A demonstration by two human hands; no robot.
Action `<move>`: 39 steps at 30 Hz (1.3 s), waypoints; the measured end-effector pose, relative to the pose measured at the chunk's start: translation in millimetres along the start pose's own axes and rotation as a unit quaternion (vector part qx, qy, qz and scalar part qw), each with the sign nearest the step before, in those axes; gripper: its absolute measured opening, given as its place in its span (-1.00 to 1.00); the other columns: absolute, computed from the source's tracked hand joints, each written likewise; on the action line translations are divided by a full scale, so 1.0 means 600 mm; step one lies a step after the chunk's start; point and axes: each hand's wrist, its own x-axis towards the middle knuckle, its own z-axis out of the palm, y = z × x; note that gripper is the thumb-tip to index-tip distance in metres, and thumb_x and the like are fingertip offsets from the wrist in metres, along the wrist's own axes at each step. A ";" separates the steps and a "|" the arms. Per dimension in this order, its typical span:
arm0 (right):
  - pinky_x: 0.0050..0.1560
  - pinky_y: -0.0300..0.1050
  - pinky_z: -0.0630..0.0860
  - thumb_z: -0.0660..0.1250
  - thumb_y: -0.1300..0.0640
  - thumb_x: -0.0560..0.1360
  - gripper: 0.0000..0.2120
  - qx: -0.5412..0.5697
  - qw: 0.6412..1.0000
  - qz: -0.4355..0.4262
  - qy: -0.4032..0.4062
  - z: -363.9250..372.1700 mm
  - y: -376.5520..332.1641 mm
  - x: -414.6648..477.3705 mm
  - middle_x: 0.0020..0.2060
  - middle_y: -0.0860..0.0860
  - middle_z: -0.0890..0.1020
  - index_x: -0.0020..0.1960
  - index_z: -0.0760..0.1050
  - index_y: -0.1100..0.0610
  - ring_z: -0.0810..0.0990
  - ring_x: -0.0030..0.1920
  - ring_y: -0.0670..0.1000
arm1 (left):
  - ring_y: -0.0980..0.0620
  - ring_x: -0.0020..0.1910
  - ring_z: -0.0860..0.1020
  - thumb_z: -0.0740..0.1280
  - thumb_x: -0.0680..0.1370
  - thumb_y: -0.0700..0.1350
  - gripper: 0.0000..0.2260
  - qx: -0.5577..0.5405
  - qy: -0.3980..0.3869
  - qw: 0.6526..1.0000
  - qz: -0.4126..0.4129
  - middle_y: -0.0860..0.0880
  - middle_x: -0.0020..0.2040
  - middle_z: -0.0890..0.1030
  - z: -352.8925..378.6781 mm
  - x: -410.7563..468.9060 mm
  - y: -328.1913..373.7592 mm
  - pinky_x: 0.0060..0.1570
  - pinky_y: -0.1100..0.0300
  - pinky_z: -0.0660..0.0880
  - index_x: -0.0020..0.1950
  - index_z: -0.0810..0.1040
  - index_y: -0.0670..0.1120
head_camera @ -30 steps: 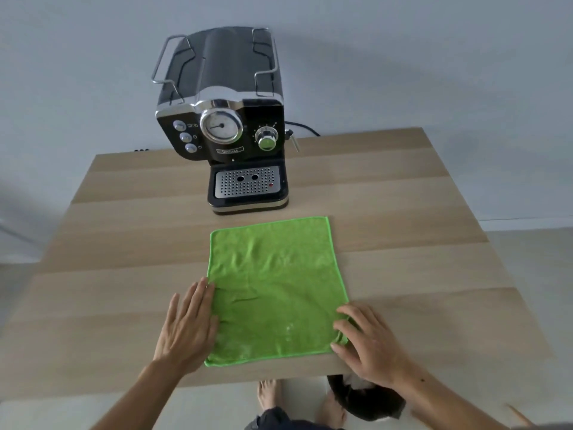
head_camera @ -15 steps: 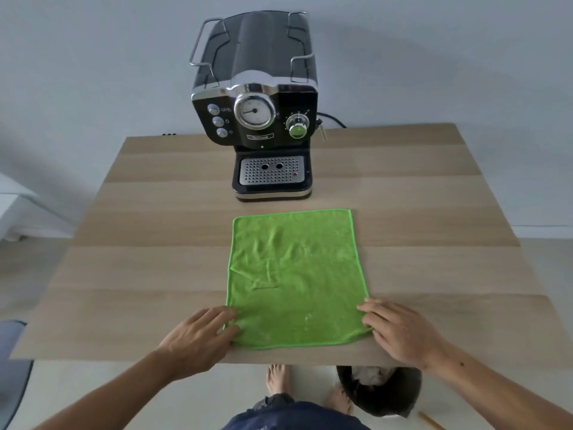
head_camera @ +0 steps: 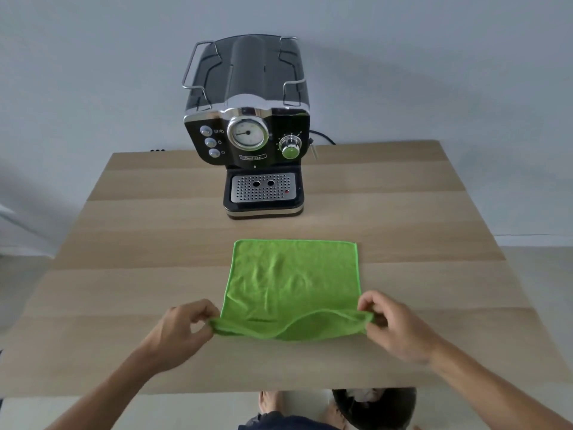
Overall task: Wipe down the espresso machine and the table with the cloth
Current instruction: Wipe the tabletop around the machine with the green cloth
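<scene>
A green microfibre cloth (head_camera: pixel 293 279) lies spread on the light wooden table (head_camera: pixel 139 274), in front of a black and chrome espresso machine (head_camera: pixel 248 125) that stands at the table's far side. My left hand (head_camera: pixel 183 330) pinches the cloth's near left corner and my right hand (head_camera: pixel 393 324) pinches the near right corner. The near edge of the cloth is lifted off the table and sags between my hands. The far part still rests flat on the wood.
A black power cord (head_camera: pixel 322 136) runs off behind the machine to the right. A dark bin (head_camera: pixel 375 408) stands on the floor under the table's near edge, beside my bare feet (head_camera: pixel 269 401). A pale wall rises behind the table.
Both hands went from resting flat at the cloth's near corners to pinching them. The near edge has risen off the table. My view shifted, centring the machine.
</scene>
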 end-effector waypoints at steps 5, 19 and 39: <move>-0.05 -0.05 0.52 0.36 0.22 0.49 -0.83 0.036 0.991 0.071 0.105 -0.037 0.011 0.075 -0.20 -0.01 0.67 -0.10 0.52 -0.06 0.63 -0.16 -0.04 | 0.03 -0.14 0.63 0.32 0.54 -0.26 -0.81 -0.073 0.034 0.994 -0.076 0.05 -0.20 0.69 -0.010 0.076 -0.002 -0.05 0.14 0.50 -0.09 0.64 0.02; -0.19 -0.17 0.32 0.18 0.07 0.61 -0.73 -0.089 0.948 0.218 0.217 -0.033 0.007 0.224 -0.05 0.15 0.67 0.08 0.59 0.20 0.59 -0.04 0.14 | -0.15 -0.15 0.60 0.21 0.56 -0.11 -0.84 -0.086 0.136 0.961 -0.226 -0.07 -0.21 0.64 0.028 0.223 -0.014 -0.08 0.03 0.53 -0.10 0.59 -0.04; -0.27 -0.05 0.46 0.46 0.19 0.36 -0.79 -0.299 0.924 0.032 0.235 0.043 -0.071 0.219 -0.20 0.11 0.56 -0.07 0.49 0.20 0.57 -0.23 0.14 | -0.10 -0.11 0.55 0.31 0.52 -0.03 -0.82 0.115 0.105 0.977 -0.143 0.04 -0.14 0.55 0.019 0.269 -0.010 -0.17 0.06 0.49 0.11 0.52 0.07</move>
